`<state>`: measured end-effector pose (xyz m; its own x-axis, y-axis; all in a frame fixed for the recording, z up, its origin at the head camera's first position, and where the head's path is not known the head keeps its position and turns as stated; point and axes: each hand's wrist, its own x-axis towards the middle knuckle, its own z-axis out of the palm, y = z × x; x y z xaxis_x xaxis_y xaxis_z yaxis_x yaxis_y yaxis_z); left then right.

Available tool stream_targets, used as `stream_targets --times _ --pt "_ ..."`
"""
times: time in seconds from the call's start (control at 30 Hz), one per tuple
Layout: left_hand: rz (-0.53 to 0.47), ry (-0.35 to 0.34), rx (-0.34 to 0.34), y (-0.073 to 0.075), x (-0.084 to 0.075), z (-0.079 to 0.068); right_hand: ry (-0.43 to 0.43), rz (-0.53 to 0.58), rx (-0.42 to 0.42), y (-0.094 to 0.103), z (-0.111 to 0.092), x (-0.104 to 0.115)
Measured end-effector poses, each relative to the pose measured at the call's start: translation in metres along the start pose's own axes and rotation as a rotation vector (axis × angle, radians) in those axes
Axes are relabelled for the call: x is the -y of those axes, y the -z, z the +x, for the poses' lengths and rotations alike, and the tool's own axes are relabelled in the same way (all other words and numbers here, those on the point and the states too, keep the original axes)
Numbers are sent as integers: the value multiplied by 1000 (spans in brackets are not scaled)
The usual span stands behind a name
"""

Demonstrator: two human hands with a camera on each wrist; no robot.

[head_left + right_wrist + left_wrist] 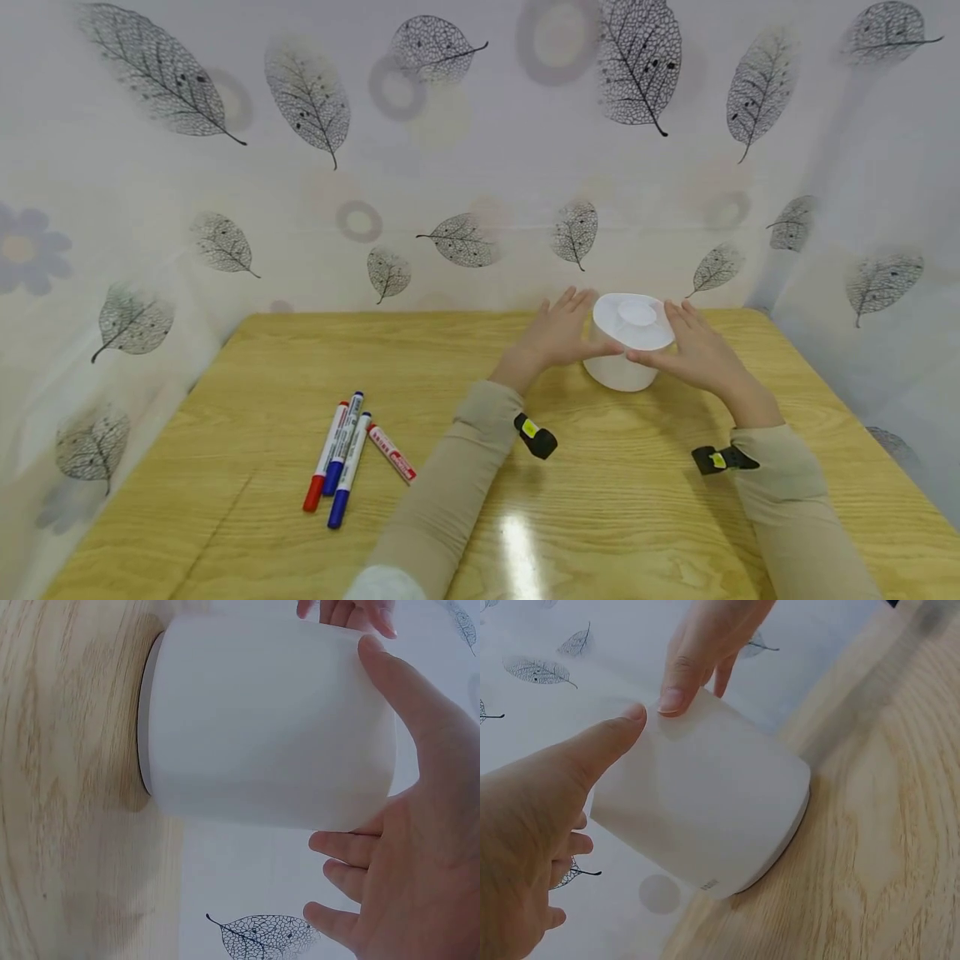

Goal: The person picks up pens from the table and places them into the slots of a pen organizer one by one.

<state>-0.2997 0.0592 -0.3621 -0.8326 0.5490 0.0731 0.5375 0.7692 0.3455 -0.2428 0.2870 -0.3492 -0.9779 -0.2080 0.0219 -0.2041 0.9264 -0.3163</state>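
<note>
A white rounded container [626, 367] stands upright near the table's back edge, its top showing a paler round centre. My left hand [551, 335] is at its left side, thumb by the front rim and fingers spread past the side. From the right, my right hand [697, 348] has its thumb at the front rim and its fingers along the right side. The thumb tips nearly meet in the left wrist view, where the container [705, 795] shows small faint print low on its wall. In the right wrist view, the right fingers [345, 881] look fairly straight and spread.
Left of the arms lie several markers: a red-capped one [327, 454], two blue-capped ones [350, 468] and a red-and-white one [392, 453] partly near the left sleeve. Behind the wooden table [600, 517] hangs a leaf-patterned cloth [480, 150].
</note>
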Motion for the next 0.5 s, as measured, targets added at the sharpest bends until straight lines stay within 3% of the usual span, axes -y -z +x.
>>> stream_targets --times 0.33,0.5 --pt "-12 4 -24 -6 -8 4 -17 36 41 4 -2 -3" --pt "-34 16 -32 -10 -7 7 2 72 10 3 -2 -4"
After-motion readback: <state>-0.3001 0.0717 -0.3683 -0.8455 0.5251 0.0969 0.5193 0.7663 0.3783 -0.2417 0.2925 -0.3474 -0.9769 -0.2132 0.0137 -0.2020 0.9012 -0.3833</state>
